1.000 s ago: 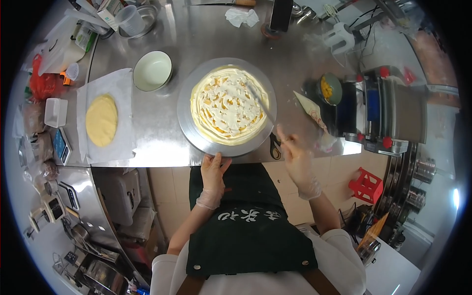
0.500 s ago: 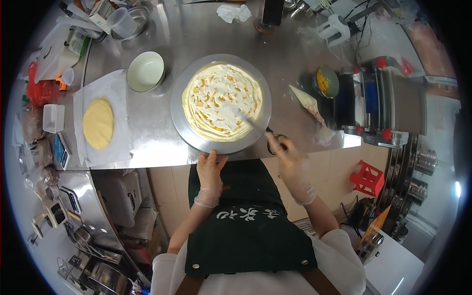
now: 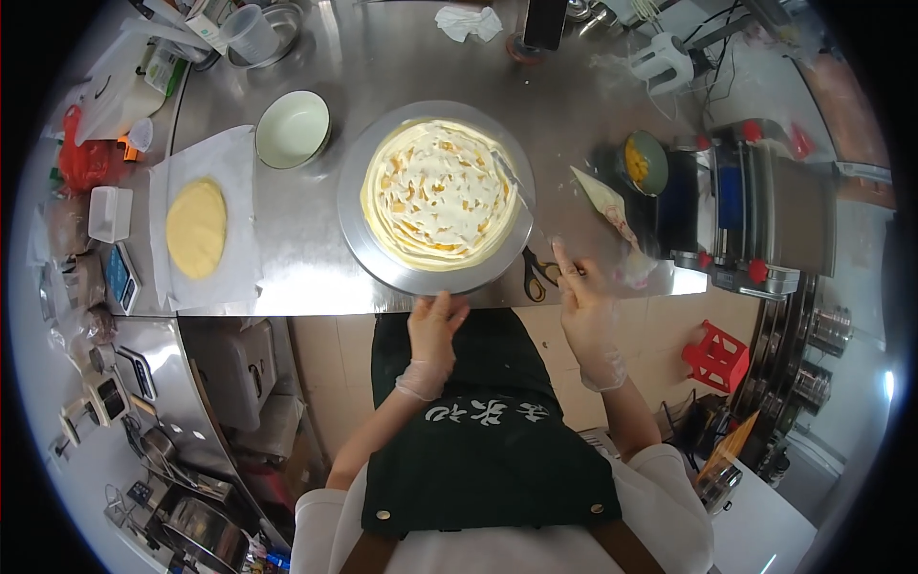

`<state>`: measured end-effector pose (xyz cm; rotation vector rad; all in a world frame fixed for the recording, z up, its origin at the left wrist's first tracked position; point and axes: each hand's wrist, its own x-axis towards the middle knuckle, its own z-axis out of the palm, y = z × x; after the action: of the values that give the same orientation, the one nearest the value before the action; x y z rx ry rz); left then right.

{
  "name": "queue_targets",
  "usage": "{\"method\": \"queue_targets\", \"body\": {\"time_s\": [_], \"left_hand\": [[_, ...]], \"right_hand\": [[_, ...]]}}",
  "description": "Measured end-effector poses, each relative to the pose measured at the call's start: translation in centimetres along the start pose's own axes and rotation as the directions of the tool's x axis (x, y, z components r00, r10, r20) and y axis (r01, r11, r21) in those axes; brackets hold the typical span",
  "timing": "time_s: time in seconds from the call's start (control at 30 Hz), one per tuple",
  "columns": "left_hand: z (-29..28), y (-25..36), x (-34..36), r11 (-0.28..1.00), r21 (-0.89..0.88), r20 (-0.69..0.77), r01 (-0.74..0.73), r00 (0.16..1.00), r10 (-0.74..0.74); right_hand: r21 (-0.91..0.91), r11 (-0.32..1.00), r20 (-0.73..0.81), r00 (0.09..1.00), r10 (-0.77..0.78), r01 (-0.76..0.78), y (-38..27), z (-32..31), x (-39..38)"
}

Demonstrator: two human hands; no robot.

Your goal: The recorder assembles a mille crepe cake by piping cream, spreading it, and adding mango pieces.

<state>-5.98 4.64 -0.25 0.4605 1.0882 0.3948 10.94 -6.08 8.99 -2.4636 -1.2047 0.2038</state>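
Closest to us is our dark green apron, right up against the edge of the steel counter. We've got clear gloves on. Our left hand is loosely spread, thumb a bit off from the fingers, right at the near rim of the turntable; we can't tell if it's really touching. Our right hand is closed around the handle end of a spatula, index finger stretched out along it, with the blade lying over the right side of the cake.

Black-handled scissors sit just beside that hand. The round cake is on the turntable, pretty much in the middle, creamy on top with yellow-orange fruit bits poking through.

Out right there's a filled piping bag, then a green bowl with yellow fruit chunks inside. Left, a flat dough disc lies on parchment paper, and a pale bowl stands between it and the turntable, slightly further back. Way at the back: a white hand mixer and a crumpled paper towel.
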Motion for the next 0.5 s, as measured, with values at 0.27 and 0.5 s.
{"method": "queue_targets", "body": {"time_s": [0.27, 0.5], "left_hand": [[-1.4, 1.0, 0.3, 0.999, 0.0, -0.013, -0.039, 0.999, 0.039], [-0.7, 0.9, 0.2, 1.0, -0.029, 0.027, -0.011, 1.0, 0.011]], "right_hand": [[0.35, 0.898, 0.151, 0.962, 0.226, -0.266, -1.4, 0.3, -2.3], [0.22, 0.971, 0.027, 0.996, 0.086, -0.09, -2.0, 1.1, -1.9]]}}
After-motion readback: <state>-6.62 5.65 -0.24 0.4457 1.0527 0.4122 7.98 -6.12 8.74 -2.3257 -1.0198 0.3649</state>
